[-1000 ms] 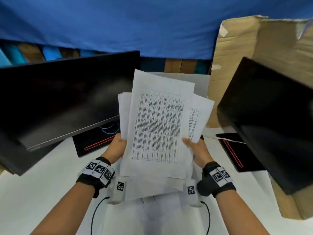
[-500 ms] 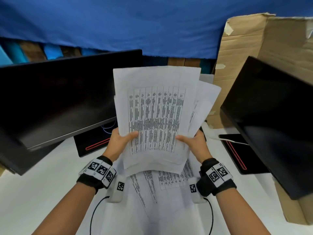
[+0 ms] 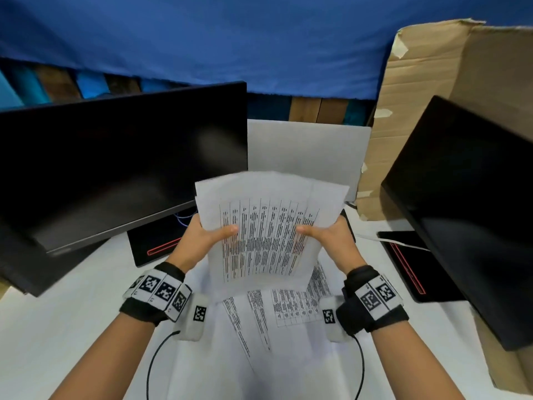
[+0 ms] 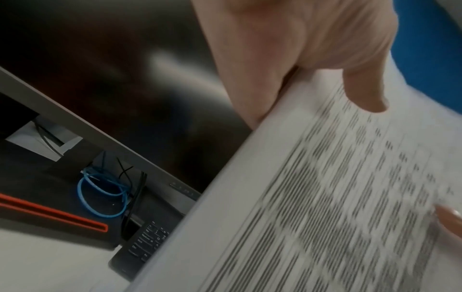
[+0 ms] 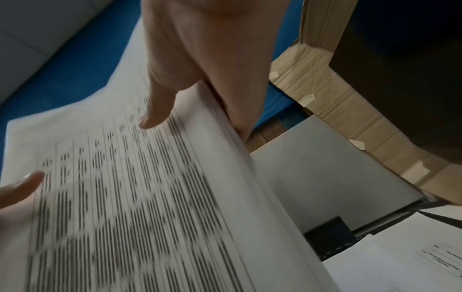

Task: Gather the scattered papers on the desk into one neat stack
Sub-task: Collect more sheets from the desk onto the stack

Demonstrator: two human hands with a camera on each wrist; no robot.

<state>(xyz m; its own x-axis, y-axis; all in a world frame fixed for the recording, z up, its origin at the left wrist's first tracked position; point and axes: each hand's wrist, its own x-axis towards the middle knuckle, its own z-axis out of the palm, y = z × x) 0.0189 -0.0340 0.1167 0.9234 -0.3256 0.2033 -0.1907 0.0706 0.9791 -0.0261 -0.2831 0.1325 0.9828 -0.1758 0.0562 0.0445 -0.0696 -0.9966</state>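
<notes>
Both hands hold one bundle of printed papers (image 3: 268, 226) up off the white desk (image 3: 57, 327), between the two dark monitors. The left hand (image 3: 202, 238) grips the bundle's left edge, thumb lying across the printed table on the top sheet, fingers hidden behind the paper. The right hand (image 3: 331, 235) grips the right edge the same way, thumb on the front, fingers behind.

Left wrist view: the thumb (image 4: 360, 89) presses the top sheet near its edge; print is blurred. Right wrist view: the thumb (image 5: 160, 106) sits on the front sheet, and several sheet edges show as a thin layered block just beside it.

The bundle is not squared: at the top, sheet corners fan out, one offset toward the right hand.

More printed sheets (image 3: 288, 310) lie flat on the desk directly below the bundle, between the two wrists, overlapping at different angles.

Left of the bundle stands the left monitor (image 3: 115, 168), with a black base (image 3: 155, 243) marked by a red outline under it. Right of the bundle stands the right monitor (image 3: 461, 197); behind that, a cardboard box (image 3: 418, 82). A grey panel (image 3: 308, 151) stands behind the bundle.
</notes>
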